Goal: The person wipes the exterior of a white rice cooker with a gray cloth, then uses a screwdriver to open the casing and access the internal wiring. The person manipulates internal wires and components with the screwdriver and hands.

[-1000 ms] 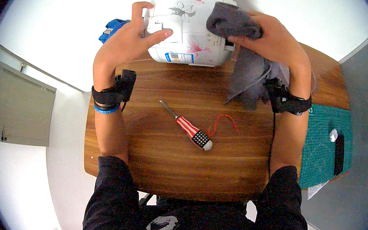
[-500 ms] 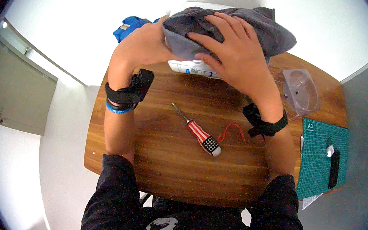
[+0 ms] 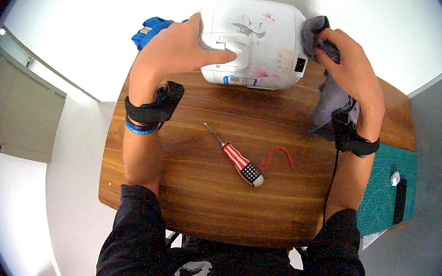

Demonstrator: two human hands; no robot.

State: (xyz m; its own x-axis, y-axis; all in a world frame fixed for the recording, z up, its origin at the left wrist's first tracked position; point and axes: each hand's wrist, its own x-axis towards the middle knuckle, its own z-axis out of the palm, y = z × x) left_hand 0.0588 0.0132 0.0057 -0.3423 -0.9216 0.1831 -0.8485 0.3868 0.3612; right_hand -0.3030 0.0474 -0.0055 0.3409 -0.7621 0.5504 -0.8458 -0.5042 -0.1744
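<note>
Currently, the left hand (image 3: 179,47) spans the left end of a white floral appliance (image 3: 264,29) at the far side of the table (image 3: 181,204), thumb laid over its front panel; its other fingers are mostly hidden, so I cannot tell whether it clamps or merely presses. Off the appliance's right end, the right hand (image 3: 350,62) pinches a bunched grey cloth (image 3: 332,104), whose loose part hangs down beside the black wrist strap (image 3: 357,144). That tail could snag on the strap if the arm swung away. With contact only at the left end, the appliance might swivel under a sideways rub, and a hard thumb might shift the panel. Nearer the body, a screwdriver (image 3: 243,165) lies by a red cord (image 3: 284,153); a dragging forearm could set it rolling.
</note>
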